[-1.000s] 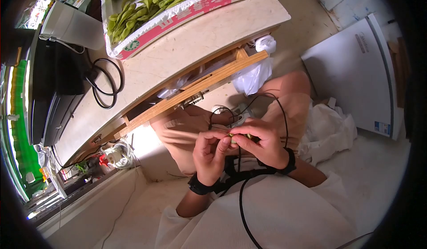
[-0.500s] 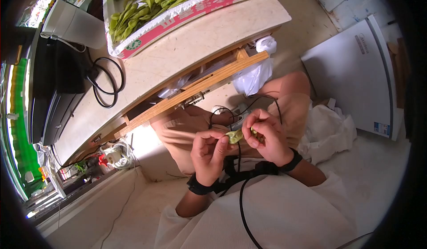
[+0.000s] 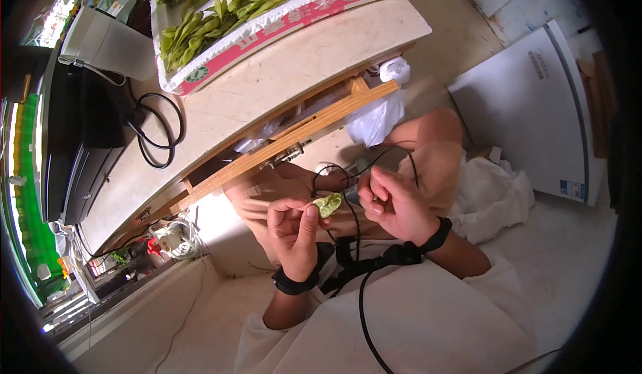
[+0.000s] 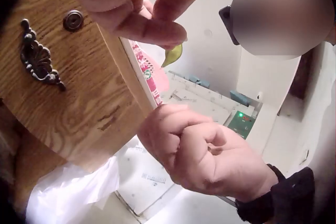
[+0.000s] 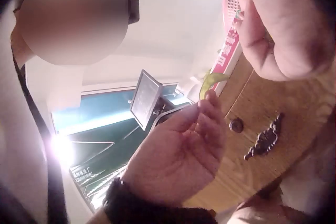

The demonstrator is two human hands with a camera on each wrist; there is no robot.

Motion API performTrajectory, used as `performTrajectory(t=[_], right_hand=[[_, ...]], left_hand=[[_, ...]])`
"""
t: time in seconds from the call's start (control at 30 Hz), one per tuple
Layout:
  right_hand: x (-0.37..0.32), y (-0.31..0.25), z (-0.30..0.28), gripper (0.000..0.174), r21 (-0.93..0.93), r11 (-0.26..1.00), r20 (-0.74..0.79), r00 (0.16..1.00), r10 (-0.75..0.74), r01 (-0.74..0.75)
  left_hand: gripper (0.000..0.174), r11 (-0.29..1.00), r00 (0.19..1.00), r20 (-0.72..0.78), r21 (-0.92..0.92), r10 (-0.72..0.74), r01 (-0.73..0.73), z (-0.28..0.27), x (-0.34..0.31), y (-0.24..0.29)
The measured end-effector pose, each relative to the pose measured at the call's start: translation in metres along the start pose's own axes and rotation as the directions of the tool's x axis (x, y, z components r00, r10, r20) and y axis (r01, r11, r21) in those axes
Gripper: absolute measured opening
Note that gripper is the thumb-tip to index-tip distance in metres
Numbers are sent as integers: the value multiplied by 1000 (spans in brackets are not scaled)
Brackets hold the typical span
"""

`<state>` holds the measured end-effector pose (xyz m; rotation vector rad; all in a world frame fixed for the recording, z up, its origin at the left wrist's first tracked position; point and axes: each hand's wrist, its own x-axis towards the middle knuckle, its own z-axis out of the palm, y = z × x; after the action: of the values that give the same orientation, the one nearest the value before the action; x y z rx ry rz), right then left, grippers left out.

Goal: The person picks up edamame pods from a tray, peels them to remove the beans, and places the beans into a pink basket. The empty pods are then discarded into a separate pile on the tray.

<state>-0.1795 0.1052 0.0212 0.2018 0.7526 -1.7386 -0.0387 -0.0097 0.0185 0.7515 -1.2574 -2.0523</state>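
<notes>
In the head view my left hand (image 3: 294,237) pinches an opened, pale green pod (image 3: 328,205) between thumb and fingertips. The same pod (image 5: 211,83) stands up from the left hand (image 5: 176,155) in the right wrist view, and its tip (image 4: 172,56) shows below the left fingers in the left wrist view. My right hand (image 3: 401,207) is apart from the pod, to its right, with fingers curled; the beans in it are almost wholly hidden. From the left wrist the right hand (image 4: 205,150) looks like a loose fist.
A foam box (image 3: 267,36) of green pods (image 3: 221,23) stands on the counter (image 3: 294,73). Beneath is a partly open wooden drawer (image 3: 294,140) beside a white plastic bag (image 3: 378,116). Black cables (image 3: 364,307) run across the lap. A small fridge (image 3: 528,106) is at right.
The hands have moved apart from round the pod. The left hand has shifted left with it; the right hand has let it go. Beans that showed in the right fingers are now mostly out of sight.
</notes>
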Motion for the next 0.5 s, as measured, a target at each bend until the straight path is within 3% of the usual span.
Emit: performTrajectory(t=[0.1, 0.2, 0.33, 0.37, 0.47, 0.5], right_hand=[[2, 6, -8, 27, -94, 994, 87, 995, 54, -46], [1, 3, 5, 23, -234, 967, 25, 994, 109, -100], [3, 0, 8, 13, -351, 936, 116, 992, 43, 1], [4, -4, 10, 11, -381, 924, 80, 995, 62, -28], [6, -20, 24, 12, -496, 867, 126, 992, 23, 43], [7, -29, 33, 12, -511, 857, 133, 991, 9, 61]], left_hand=[[16, 1000, 1000, 7, -7, 1, -1, 2, 0, 2], [15, 1000, 1000, 9, -20, -6, 6, 3, -2, 1], [12, 1000, 1000, 28, -1, -15, 15, 0, 1, -2], [11, 998, 999, 23, -60, -24, 25, 2, 2, -2], [17, 991, 998, 53, -130, -34, 41, 0, 6, 2], [23, 998, 996, 89, -66, -15, 21, -2, 8, 0]])
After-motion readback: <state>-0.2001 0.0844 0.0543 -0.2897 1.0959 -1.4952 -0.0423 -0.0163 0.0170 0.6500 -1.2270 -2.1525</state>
